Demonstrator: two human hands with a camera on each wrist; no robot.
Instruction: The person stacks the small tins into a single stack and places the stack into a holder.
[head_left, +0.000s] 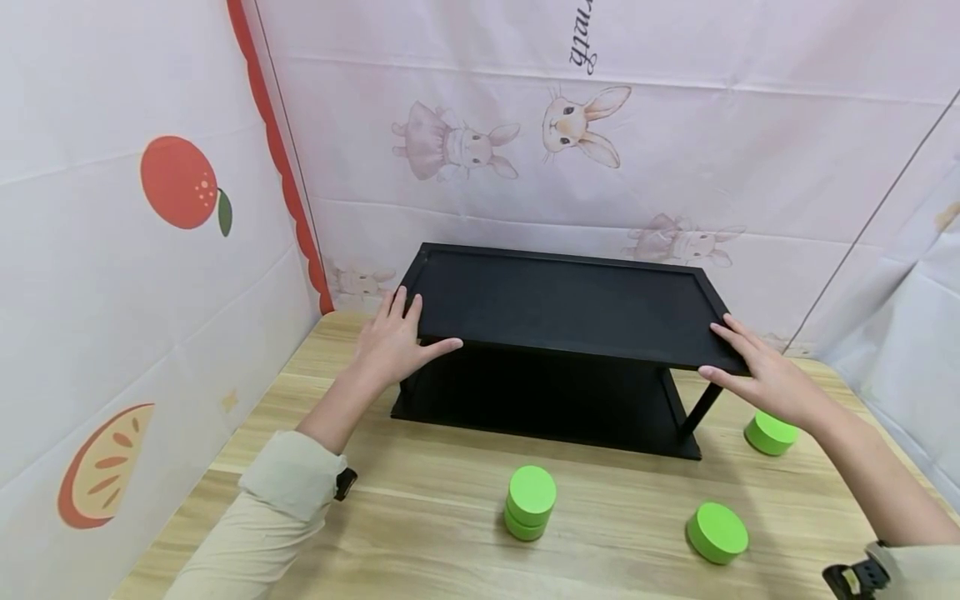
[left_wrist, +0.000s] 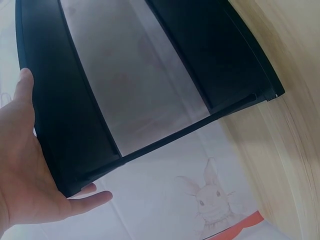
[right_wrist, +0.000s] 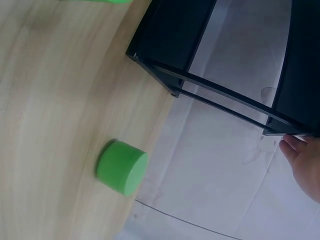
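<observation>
A black two-tier rack [head_left: 562,304] stands on the wooden table, its upper shelf above a lower one. My left hand [head_left: 390,346] lies on the upper shelf's left end, thumb along the front edge; in the left wrist view the hand [left_wrist: 35,175] spreads at the shelf's [left_wrist: 55,100] corner. On the right end rests my right hand [head_left: 765,379], fingers extended over the top and thumb at the front edge. The right wrist view shows that hand [right_wrist: 306,162] touching the shelf's end, with the rack's posts [right_wrist: 220,90] beside it.
Green round pieces lie on the table [head_left: 420,517]: a stack of two [head_left: 532,493] in front of the rack, one [head_left: 717,533] at front right, and another green piece [head_left: 771,433] right of the rack, also seen as a green cylinder [right_wrist: 120,166]. Patterned cloth walls [head_left: 465,208] stand behind.
</observation>
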